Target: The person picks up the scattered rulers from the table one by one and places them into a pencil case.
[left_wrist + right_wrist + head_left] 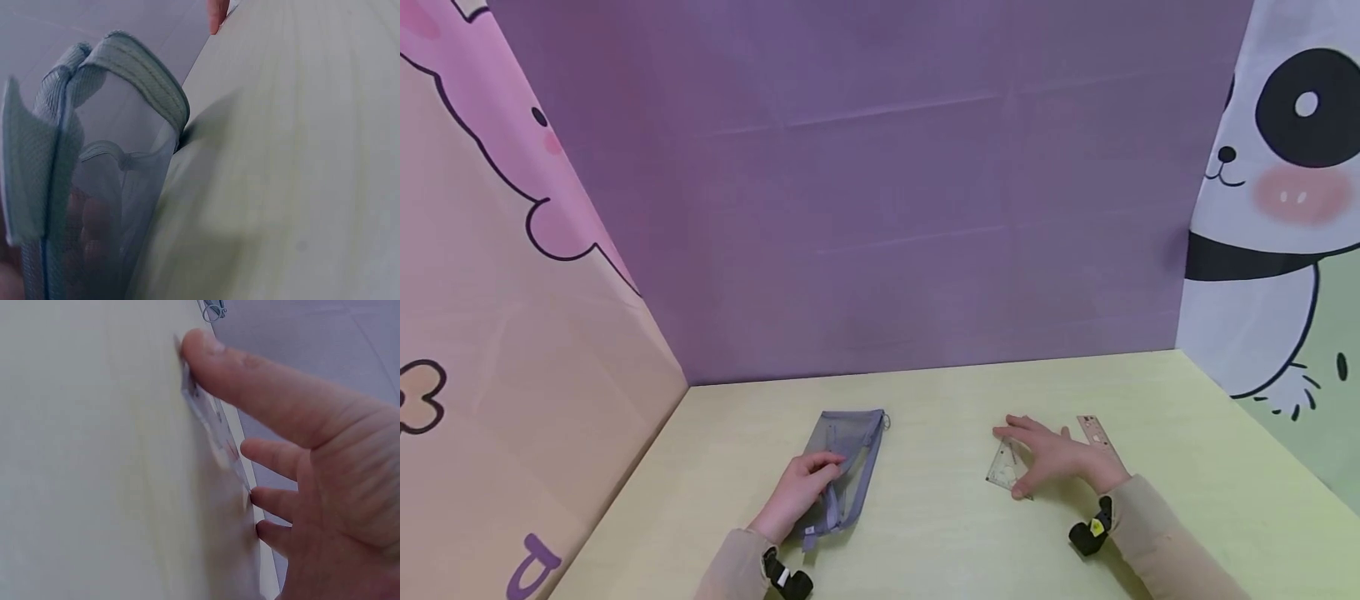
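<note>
My left hand [805,490] grips a grey-blue mesh zipper pouch [859,427] at its left side. In the left wrist view the pouch [140,69] stands with its mouth gaping, and fingers [94,228] show dimly through the mesh. To the right, my right hand [1060,458] spans a clear set square [1002,467], thumb at the near corner and fingers at the far edge. The right wrist view has the set square [215,428] tilted between thumb and fingertips; whether it is fully off the table cannot be told.
A flat ruler [1093,428] with holes lies behind the right wrist, partly hidden by it. The pale wooden table [925,533] meets a purple backdrop [925,208] at the back. Printed cartoon panels flank both sides.
</note>
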Tool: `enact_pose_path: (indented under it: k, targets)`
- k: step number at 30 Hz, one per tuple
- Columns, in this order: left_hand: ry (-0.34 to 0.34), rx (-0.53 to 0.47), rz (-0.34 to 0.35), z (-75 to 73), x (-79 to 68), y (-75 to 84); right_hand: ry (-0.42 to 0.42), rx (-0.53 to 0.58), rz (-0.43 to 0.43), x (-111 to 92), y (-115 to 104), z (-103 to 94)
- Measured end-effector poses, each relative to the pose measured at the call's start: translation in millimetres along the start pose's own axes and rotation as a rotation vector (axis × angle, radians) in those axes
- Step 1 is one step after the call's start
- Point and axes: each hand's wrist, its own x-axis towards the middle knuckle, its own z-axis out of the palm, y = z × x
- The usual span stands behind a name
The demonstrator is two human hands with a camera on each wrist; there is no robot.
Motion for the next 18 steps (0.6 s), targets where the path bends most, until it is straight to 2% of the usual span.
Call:
enact_pose_path:
  k: [11,18]
  targets:
    - [0.005,0.003,0.000,-0.5,-1.2,1.0,0.025,-0.015,-0.009,0.8,-1.3,1.8]
    - [0.005,0.001,-0.001,0.7,-0.7,1.5,0.108,-0.034,-0.023,3.3,-1.1,2.7]
